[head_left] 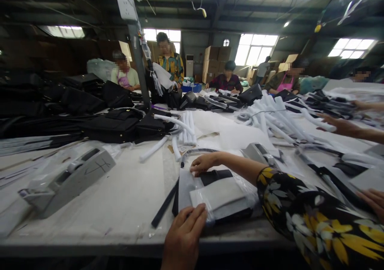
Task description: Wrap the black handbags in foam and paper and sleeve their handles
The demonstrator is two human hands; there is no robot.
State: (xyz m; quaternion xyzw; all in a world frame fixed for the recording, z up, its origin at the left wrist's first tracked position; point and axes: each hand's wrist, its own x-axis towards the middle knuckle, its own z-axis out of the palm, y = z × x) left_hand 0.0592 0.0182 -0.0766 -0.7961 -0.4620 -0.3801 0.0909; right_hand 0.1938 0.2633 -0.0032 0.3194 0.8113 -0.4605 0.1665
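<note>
A clear plastic packet [216, 196] with a black item and a white sheet inside lies at the table's near edge. My left hand [183, 238] comes up from below, its fingers lying flat on the packet's near left corner. My right hand [204, 164], on an arm in a black sleeve with yellow flowers, reaches across from the right. Its fingers are curled closed on the packet's far edge. A black strap [165, 206] runs out from under the packet to the left.
A grey tape dispenser [69, 178] sits left, another [259, 154] beyond my right arm. White foam tubes [186, 130] and black bags [114, 126] cover the far table around a post [138, 54]. Other people's hands [345, 126] [372, 202] work at right; several people sit across.
</note>
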